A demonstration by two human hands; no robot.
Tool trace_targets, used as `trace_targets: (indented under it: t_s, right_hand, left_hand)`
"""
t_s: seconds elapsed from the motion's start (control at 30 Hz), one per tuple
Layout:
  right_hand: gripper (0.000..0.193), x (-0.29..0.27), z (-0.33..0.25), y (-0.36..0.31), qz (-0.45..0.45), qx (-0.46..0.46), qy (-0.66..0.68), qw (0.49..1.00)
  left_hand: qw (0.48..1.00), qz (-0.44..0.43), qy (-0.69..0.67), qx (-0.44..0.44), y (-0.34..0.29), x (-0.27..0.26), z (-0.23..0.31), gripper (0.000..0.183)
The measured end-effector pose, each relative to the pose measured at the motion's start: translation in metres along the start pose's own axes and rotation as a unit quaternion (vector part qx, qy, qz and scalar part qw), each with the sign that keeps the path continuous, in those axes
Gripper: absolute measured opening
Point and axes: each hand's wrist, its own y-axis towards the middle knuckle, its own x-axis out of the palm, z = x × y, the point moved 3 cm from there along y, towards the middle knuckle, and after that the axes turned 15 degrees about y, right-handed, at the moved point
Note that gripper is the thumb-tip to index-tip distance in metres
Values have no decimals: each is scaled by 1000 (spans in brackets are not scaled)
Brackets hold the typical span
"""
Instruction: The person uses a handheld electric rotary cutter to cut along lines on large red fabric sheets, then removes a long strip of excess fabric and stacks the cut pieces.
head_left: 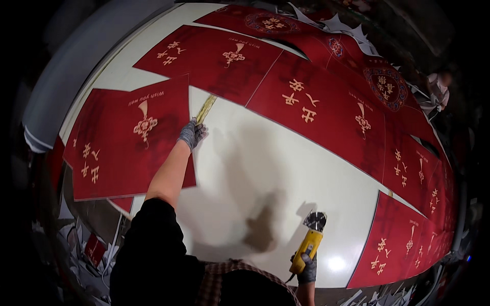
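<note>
My right hand [307,269], in a dark glove, grips a yellow handheld electric cutter [308,250] with a round metal head pointing away from me over the white table [326,168]. Stretched forward, my left hand [192,133] wears a grey glove. Its fingers are curled at the near end of a narrow patterned yellow strip [206,109], which extends past the fingers toward the far mats. Beside that hand, at the left, lies a loose red mat [168,112] with gold lettering and a knot design, overlapping another red mat [84,117].
Joined red mats [255,76] run across the far side of the table. More red mats [383,239] lie at the right. A large grey roll [76,66] stands at the left edge. White scraps [81,255] are heaped below the table's left side. Another person [439,89] is at the far right.
</note>
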Motion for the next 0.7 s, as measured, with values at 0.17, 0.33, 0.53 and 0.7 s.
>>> trace_targets:
  t_s: [0.17,0.33,0.53,0.7]
  right_hand:
    - [59,31,-3,12,57,8,-26,998]
    - [63,55,-5,25,115,39,-18,992]
    - [67,94,-11,59,83,38,-10,996]
    - [71,110,-6,57,84,29,-38,995]
  left_hand:
    - [993,-83,-88,-8,134,14,8,35]
    - [975,-17,-217,-40,222,82,26,36]
    - [962,-254,-92,27,318,50,61,53]
    - [984,-6,152,92,281,72,79,39]
